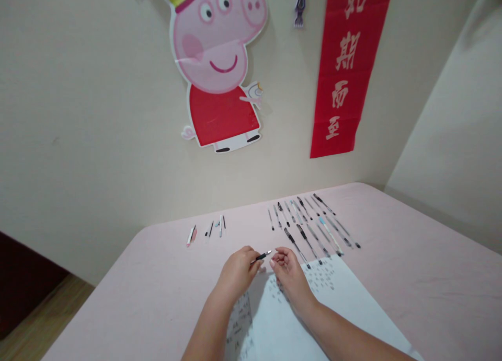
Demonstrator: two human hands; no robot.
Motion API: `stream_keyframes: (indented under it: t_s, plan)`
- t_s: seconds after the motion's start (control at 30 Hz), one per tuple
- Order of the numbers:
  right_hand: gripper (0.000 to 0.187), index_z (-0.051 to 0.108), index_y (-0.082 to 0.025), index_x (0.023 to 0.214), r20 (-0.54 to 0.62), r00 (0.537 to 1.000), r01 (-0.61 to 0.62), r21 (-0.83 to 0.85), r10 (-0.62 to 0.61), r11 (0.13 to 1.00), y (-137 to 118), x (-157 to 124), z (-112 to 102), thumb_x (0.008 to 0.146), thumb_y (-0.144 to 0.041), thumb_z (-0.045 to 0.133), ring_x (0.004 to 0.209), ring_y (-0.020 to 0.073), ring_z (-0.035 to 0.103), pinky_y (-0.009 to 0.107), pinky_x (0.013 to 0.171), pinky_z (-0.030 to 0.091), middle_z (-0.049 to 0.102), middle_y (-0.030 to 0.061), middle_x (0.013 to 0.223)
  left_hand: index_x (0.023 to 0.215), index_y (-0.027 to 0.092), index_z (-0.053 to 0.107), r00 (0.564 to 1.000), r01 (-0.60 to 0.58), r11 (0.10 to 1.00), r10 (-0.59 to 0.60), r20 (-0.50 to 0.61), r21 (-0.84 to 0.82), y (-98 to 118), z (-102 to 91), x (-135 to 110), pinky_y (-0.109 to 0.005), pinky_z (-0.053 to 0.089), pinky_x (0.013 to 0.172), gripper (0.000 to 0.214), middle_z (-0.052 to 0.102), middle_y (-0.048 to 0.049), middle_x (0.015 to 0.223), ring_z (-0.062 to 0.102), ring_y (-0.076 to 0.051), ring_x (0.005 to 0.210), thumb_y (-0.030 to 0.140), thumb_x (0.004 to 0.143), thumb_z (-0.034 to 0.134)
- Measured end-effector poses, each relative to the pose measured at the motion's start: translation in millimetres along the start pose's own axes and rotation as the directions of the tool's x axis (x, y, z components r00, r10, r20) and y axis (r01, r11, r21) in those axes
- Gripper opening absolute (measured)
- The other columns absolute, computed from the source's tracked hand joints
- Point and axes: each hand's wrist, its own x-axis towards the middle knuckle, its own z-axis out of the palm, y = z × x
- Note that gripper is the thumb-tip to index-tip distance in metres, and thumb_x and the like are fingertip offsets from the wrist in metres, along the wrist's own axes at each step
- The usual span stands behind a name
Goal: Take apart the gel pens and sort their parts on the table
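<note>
My left hand (240, 269) is closed around a pen (262, 256) with a black grip. Its bare silver tip points right, toward my other hand. A small gap to the right of that tip, my right hand (289, 275) hovers with curled fingers, thumb and fingertips close together. What those fingers hold, if anything, is too small to make out. Both hands are above the top part of a large white sheet of paper (345, 309) with rows of small dark marks. A darker, printed or written area (240, 324) shows beside my left forearm.
Several pens (304, 235) lie in two slanted rows beyond my right hand. Farther left lie pen parts (220, 226) and a white-and-pink piece (191, 236). The pink-covered table (157, 288) meets a wall with a cartoon pig cutout (223, 113) and a red banner (339, 107).
</note>
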Motion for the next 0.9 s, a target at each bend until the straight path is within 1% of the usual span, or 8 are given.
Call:
stream_keyframes:
  t_s: [0.17,0.2,0.3,0.43,0.57,0.7,0.8,0.9]
  plan:
    - [0.022,0.055,-0.021,0.104,0.068,0.988,0.151,-0.168,-0.141,0.974,-3.9,-9.1,-0.9,0.084,-0.029,0.052,0.091,0.0192,0.059,0.029,0.073,0.049,0.062,0.0074,0.100,0.077,0.017,0.065,0.998,0.044,0.999,-0.043,-0.038,0.015,-1.6,2.8,0.5,-0.026,0.038,0.069,0.033,0.065,-0.0065,0.083,0.059,-0.018,0.080,0.034,0.091,0.041]
    - [0.025,0.056,-0.022,0.108,0.097,0.979,0.197,-0.198,-0.181,0.960,-3.3,-10.7,-0.9,0.084,-0.024,0.050,0.094,0.0195,0.058,0.031,0.076,0.050,0.061,0.0080,0.106,0.077,0.017,0.065,0.998,0.043,0.999,-0.043,-0.041,0.011,-1.5,3.6,0.3,-0.027,0.038,0.069,0.033,0.065,-0.0064,0.082,0.059,-0.018,0.080,0.035,0.091,0.041]
    - [0.050,0.054,-0.028,0.124,0.211,0.935,0.332,-0.244,-0.284,0.911,0.1,-13.3,-0.6,0.079,-0.010,0.045,0.112,0.0211,0.053,0.037,0.091,0.047,0.056,0.0068,0.124,0.078,0.017,0.066,0.998,0.041,0.999,-0.041,-0.038,0.004,0.6,6.8,-0.5,-0.027,0.038,0.069,0.031,0.066,-0.0059,0.082,0.059,-0.018,0.079,0.034,0.090,0.042]
    - [0.066,0.049,-0.031,0.132,0.273,0.904,0.400,-0.264,-0.330,0.878,4.1,-13.0,-0.4,0.073,-0.002,0.042,0.120,0.0207,0.048,0.042,0.104,0.038,0.055,0.0047,0.129,0.081,0.017,0.067,0.999,0.047,0.999,-0.047,-0.026,0.013,7.4,9.0,-2.1,-0.027,0.040,0.070,0.028,0.067,-0.0060,0.085,0.060,-0.018,0.081,0.032,0.088,0.044]
    - [0.065,0.052,-0.030,0.130,0.238,0.920,0.369,-0.249,-0.313,0.895,6.3,-10.8,-1.8,0.072,-0.002,0.042,0.119,0.0207,0.050,0.042,0.103,0.040,0.057,0.0053,0.126,0.095,0.019,0.067,0.999,0.053,0.997,-0.053,0.003,-0.049,10.9,5.1,-10.0,-0.028,0.043,0.078,0.030,0.068,-0.0069,0.094,0.061,-0.019,0.089,0.036,0.089,0.043]
    - [0.052,0.057,-0.027,0.124,0.159,0.958,0.268,-0.213,-0.237,0.940,8.6,-6.4,-4.4,0.077,-0.010,0.045,0.112,0.0208,0.054,0.039,0.096,0.045,0.059,0.0071,0.120,0.116,0.020,0.058,0.992,0.111,0.985,-0.118,-0.047,-0.131,6.8,3.8,-32.5,-0.029,0.044,0.085,0.036,0.065,-0.0077,0.108,0.060,-0.019,0.097,0.037,0.092,0.038]
    - [0.041,0.061,-0.024,0.119,0.099,0.984,0.166,-0.181,-0.150,0.970,8.2,-3.1,-4.5,0.080,-0.020,0.048,0.106,0.0208,0.058,0.039,0.096,0.044,0.063,0.0075,0.112,0.114,0.020,0.055,0.977,0.190,0.975,-0.200,-0.080,-0.120,4.0,13.8,-56.1,-0.031,0.045,0.085,0.032,0.063,-0.0085,0.108,0.060,-0.020,0.098,0.032,0.091,0.036]
    - [0.034,0.063,-0.020,0.111,0.082,0.996,0.054,-0.104,-0.046,0.993,4.1,-2.5,-2.6,0.080,-0.032,0.055,0.091,0.0204,0.062,0.035,0.084,0.049,0.067,0.0076,0.098,0.113,0.018,0.053,0.973,0.197,0.973,-0.209,-0.095,-0.121,3.8,33.2,-76.3,-0.033,0.047,0.086,0.029,0.062,-0.0105,0.110,0.060,-0.021,0.100,0.026,0.091,0.036]
